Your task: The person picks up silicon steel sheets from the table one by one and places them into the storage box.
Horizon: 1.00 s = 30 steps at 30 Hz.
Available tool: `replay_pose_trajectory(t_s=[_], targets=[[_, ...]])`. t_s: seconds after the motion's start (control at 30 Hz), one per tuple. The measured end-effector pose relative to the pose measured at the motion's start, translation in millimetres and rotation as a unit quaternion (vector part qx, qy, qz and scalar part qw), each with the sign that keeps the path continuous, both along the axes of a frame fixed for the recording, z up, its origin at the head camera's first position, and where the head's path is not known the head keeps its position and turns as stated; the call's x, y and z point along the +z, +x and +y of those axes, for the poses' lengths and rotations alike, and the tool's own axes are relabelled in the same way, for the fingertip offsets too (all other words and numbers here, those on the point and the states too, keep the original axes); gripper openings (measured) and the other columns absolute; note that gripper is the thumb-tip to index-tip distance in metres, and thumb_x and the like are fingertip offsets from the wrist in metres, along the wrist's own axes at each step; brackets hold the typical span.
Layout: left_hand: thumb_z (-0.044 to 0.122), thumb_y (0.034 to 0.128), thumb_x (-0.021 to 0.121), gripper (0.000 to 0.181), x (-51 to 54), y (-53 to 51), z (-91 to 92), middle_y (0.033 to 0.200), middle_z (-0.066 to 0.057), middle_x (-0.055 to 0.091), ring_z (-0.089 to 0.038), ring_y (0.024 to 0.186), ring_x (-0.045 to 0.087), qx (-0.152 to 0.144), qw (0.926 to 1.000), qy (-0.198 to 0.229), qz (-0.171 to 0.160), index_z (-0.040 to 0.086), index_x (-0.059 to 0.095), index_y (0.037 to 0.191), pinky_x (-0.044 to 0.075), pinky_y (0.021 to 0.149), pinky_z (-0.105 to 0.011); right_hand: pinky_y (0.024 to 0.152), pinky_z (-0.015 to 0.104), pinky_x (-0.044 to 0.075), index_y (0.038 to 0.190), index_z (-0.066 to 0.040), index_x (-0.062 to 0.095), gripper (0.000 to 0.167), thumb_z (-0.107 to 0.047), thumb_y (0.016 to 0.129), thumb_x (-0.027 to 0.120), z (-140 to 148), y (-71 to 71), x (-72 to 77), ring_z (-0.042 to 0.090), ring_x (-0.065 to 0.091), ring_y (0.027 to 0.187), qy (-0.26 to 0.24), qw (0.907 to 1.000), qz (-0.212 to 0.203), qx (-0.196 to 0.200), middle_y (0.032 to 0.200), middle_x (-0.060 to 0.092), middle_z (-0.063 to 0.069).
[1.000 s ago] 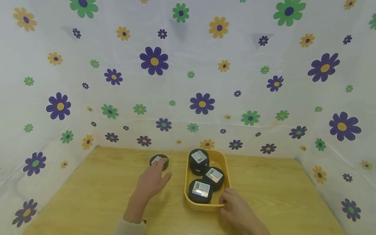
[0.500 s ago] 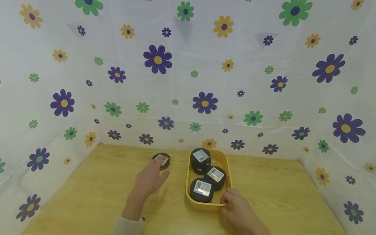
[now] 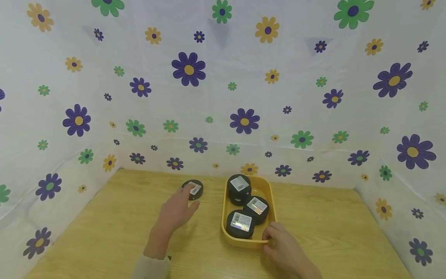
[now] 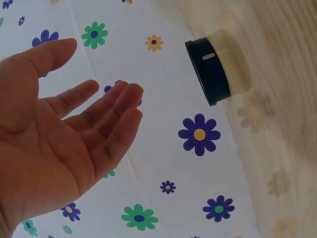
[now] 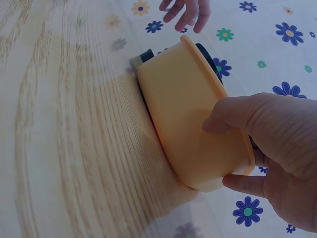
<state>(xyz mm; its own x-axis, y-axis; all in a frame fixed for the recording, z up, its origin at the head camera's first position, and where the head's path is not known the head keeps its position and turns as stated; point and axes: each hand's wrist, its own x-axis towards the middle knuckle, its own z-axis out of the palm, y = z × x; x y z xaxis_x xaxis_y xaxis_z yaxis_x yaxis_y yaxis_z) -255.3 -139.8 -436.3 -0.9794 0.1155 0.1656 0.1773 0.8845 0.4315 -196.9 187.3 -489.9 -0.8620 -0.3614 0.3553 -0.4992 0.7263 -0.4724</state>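
Note:
A round, flat black tub (image 3: 198,192) with a pale label lies on the table, left of a yellow bin (image 3: 258,243). My left hand (image 3: 174,213) hovers just in front of it, partly covering it in the head view. In the left wrist view the fingers are loosely bent and hold nothing, apart from the black tub (image 4: 209,72). My right hand (image 3: 286,250) grips the bin's rim at its near right corner. The right wrist view has the thumb against the outer wall of the bin (image 5: 173,99). Inside are several similar tubs (image 3: 240,224); the back one looks stacked.
The wooden table (image 3: 324,224) ends at a white cloth (image 3: 223,97) printed with flowers, which rises at the back and both sides. The bin's back end and the loose tub are close to that cloth.
The head view has shifted slightly. My left hand has drifted a little to the left relative to the loose tub. The right hand keeps its grip, and the bin stays in place.

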Motion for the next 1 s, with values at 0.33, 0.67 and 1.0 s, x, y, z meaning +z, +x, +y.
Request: replay_pose_trajectory(t_s=[0.33,0.67,1.0], targets=[[0.029,0.0959,0.061,0.058,6.3,-3.9,-14.2,0.134,-0.026,0.054,-0.042,0.111,0.061,0.005,0.9998,-0.018,0.003,0.002,0.042,0.144,0.053,0.084,-0.056,0.074,0.026,0.048,0.079,-0.022,0.06,0.027,-0.002,0.07,0.075,-1.0,-0.8,-3.5,0.003,0.045,0.081,-0.001,1.0,0.006,-0.003,0.083,0.047,-0.017],[0.026,0.0938,0.061,0.059,15.3,-27.0,-33.7,0.131,-0.032,0.049,-0.049,0.116,0.053,-0.003,0.9987,-0.049,0.011,-0.001,0.042,0.142,0.051,0.084,-0.062,0.075,0.027,0.048,0.078,-0.021,0.059,0.027,-0.001,0.069,0.074,-0.3,-0.6,-1.0,0.004,0.046,0.081,-0.002,1.0,-0.004,-0.008,0.083,0.047,-0.016],[0.025,0.0932,0.062,0.065,11.6,-47.7,-42.7,0.137,-0.036,0.039,-0.054,0.121,0.043,0.007,0.9986,-0.052,-0.004,-0.001,0.035,0.146,0.049,0.087,-0.063,0.073,0.027,0.048,0.077,-0.02,0.059,0.026,0.0,0.068,0.074,1.1,-1.4,-5.4,0.004,0.045,0.08,-0.006,0.9999,0.013,0.0,0.082,0.047,-0.016]])
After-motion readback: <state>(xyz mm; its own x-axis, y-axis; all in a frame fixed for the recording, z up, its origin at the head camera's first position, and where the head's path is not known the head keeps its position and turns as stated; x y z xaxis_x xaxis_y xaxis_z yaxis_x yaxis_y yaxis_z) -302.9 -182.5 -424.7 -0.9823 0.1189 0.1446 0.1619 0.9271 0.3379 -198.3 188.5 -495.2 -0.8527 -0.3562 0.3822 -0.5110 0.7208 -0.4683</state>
